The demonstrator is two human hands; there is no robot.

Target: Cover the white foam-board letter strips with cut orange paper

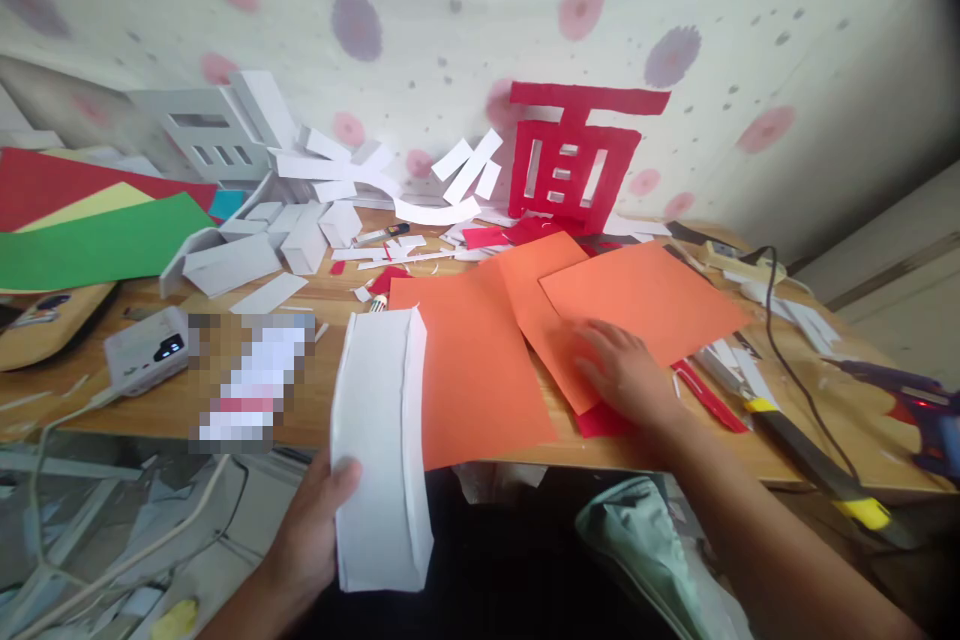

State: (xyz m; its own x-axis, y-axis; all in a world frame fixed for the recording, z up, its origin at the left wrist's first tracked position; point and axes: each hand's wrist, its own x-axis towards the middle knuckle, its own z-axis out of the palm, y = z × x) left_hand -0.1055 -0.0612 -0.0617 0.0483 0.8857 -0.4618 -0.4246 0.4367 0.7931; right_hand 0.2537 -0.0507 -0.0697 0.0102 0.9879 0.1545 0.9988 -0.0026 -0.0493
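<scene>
Thumb (346, 480) on front, left hand (309, 525) holds white block (377, 400).

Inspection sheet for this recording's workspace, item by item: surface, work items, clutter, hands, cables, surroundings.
Surface: light-brown wooden tabletop, mostly covered.
Work items: long white box-shaped piece; flat, overlapping orange paper sheets.
Clutter: thin white flat strips; black-and-yellow cutter; standing red character-shaped piece.
Hands: left hand grips the white piece; right hand rests on the orange sheets.
Cables: thin black cable, curving across the tabletop's right side.
Surroundings: pale backdrop with pink and purple spots.
</scene>
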